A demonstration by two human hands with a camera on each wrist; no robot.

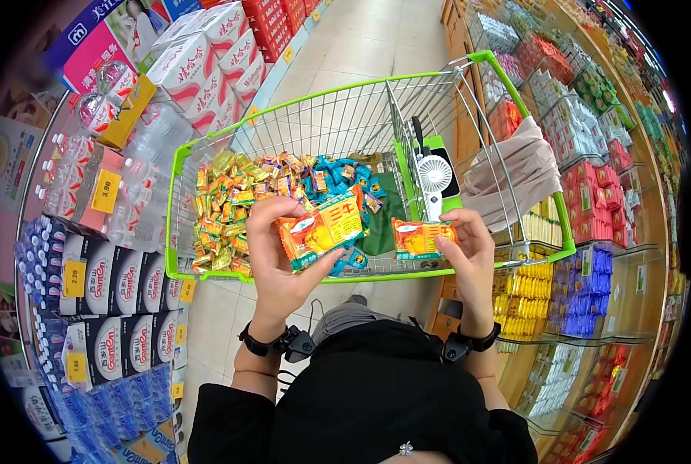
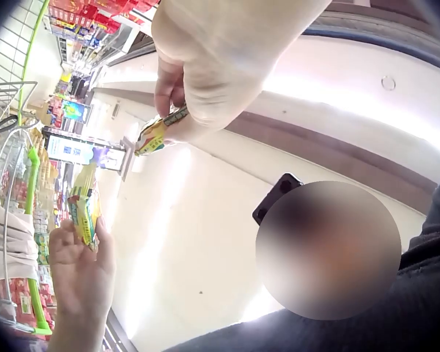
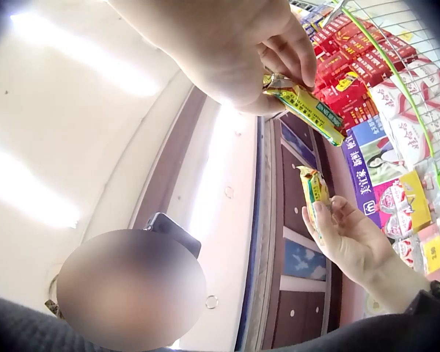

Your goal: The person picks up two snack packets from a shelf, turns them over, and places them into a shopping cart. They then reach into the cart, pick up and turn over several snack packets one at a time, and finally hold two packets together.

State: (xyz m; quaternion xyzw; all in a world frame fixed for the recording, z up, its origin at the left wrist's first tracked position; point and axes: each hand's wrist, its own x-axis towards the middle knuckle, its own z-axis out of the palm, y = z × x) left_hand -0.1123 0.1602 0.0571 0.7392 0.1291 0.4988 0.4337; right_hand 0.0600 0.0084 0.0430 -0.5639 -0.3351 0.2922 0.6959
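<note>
In the head view my left hand (image 1: pixel 277 263) grips a puffed orange-and-green snack packet (image 1: pixel 328 229) between thumb and fingers, over the front edge of the shopping cart (image 1: pixel 314 276). To its right, my right hand (image 1: pixel 473 251) pinches a similar snack packet (image 1: pixel 416 239) by its right end. The two packets are held apart, printed fronts up. Small wrapped sweets (image 1: pixel 233 209), mostly yellow and orange with blue ones on the right, heap in the cart below. Both wrist views show the packets from the side, such as the right hand's packet (image 2: pixel 84 209) and the left hand's packet (image 3: pixel 313 189).
A small white fan (image 1: pixel 436 176) and a phone sit by the cart's green divider. A beige cloth (image 1: pixel 515 170) hangs over its right side. Bottled water (image 1: pixel 141 201) and cartons (image 1: pixel 206 69) are stacked on the left; shelves of packaged snacks (image 1: pixel 593 193) line the right.
</note>
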